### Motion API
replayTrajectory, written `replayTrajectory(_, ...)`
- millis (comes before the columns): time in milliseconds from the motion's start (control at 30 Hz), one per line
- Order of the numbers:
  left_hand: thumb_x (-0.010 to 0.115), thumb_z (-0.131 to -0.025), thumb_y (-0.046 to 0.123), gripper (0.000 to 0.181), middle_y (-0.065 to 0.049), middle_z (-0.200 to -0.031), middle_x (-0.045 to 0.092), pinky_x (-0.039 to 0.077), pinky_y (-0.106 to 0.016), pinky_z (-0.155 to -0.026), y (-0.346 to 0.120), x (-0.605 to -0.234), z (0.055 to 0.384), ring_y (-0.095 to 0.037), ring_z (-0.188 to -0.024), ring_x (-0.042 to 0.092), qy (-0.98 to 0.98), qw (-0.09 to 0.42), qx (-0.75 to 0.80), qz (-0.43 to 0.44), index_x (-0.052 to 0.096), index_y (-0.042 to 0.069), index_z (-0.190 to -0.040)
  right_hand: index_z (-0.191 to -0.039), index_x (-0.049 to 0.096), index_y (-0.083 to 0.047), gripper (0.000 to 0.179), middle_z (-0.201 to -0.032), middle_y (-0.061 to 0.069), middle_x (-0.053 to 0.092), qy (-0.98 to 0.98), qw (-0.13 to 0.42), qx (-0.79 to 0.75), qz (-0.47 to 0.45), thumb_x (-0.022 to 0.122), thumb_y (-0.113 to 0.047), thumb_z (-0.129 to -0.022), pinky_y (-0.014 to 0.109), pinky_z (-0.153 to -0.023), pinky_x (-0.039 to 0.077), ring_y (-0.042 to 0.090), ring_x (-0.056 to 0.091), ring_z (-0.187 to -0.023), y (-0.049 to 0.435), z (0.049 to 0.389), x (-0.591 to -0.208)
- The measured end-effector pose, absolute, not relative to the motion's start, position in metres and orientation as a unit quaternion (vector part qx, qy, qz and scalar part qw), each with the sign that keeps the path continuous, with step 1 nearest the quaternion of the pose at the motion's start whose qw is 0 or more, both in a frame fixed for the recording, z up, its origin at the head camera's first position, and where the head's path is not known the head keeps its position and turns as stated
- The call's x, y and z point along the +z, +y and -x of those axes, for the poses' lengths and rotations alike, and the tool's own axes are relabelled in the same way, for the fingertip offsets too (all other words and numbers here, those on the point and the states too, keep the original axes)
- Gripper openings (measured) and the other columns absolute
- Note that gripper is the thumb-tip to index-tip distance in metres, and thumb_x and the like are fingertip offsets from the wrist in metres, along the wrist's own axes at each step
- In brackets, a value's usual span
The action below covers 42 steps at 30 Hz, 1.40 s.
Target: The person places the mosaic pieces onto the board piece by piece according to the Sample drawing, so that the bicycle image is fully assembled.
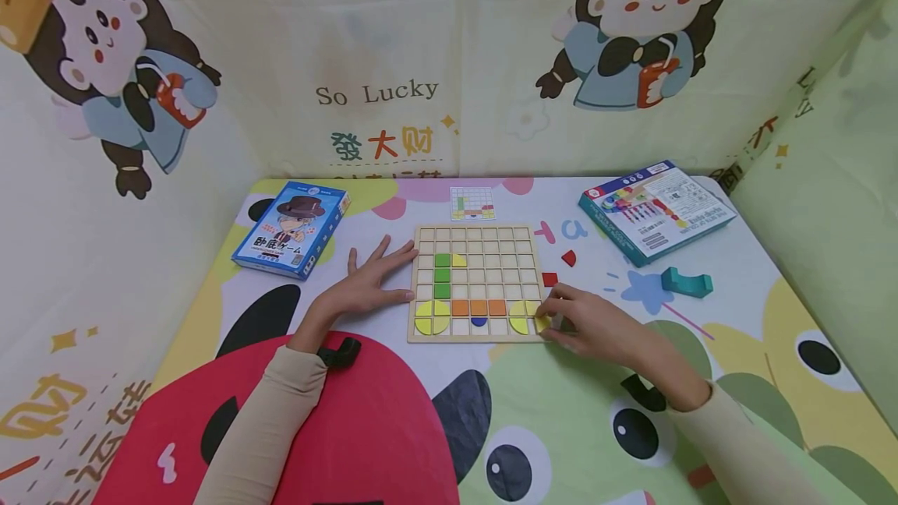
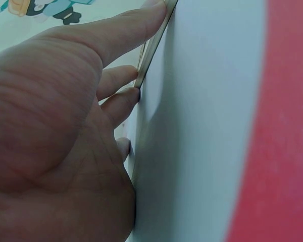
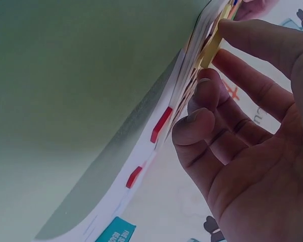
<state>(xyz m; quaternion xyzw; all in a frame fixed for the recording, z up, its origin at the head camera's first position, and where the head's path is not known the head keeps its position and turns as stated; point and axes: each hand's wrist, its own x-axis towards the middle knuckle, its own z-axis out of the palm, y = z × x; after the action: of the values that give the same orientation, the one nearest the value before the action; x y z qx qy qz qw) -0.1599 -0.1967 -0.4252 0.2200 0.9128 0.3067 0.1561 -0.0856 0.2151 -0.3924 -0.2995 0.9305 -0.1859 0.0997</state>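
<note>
A wooden grid board lies flat in the middle of the table in the head view. On it sit green square tiles, orange square tiles, a small blue half-round tile and several yellow quarter-round tiles. My left hand has its fingers spread, with thumb and fingertips against the board's left edge. At the lower right corner, my right hand pinches a yellow tile between thumb and index finger, close over the grid. Its other fingers are loosely bent.
Beside the board's right edge lie a red square tile and a red quarter-round tile. Farther right is a teal arched block. A pattern card lies behind the board, with a blue box at left and a teal-sided box at right.
</note>
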Motion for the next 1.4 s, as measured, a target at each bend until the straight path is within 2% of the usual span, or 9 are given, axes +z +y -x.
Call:
replayTrajectory(367, 0.075, -0.095, 0.043, 0.086, -0.002, -0.179, 0.022, -0.026, -0.076, -0.119, -0.197, -0.426, 0.160, -0.037, -0.168, -0.008, 0.913, 0.156, 0.306, -0.221, 0.033, 0.025, -0.168, -0.116, 0.077, -0.018, 0.026, -0.106, -0.002, 0.065, 0.928, 0.085, -0.182, 0.315, 0.084, -0.021, -0.091, 0.020, -0.071, 0.054, 0.008, 0.057, -0.081, 0.210, 0.086, -0.395)
replayTrajectory(1400, 0.074, -0.095, 0.042, 0.085, -0.001, -0.179, 0.022, -0.026, -0.076, -0.119, -0.197, -0.425, 0.160, -0.036, -0.169, -0.010, 0.912, 0.161, 0.309, -0.218, 0.033, 0.025, -0.168, -0.117, 0.078, -0.019, 0.025, -0.110, -0.001, 0.067, 0.927, 0.090, -0.202, 0.303, 0.083, -0.020, -0.092, 0.019, -0.073, 0.054, 0.008, 0.057, -0.085, 0.209, 0.087, -0.395)
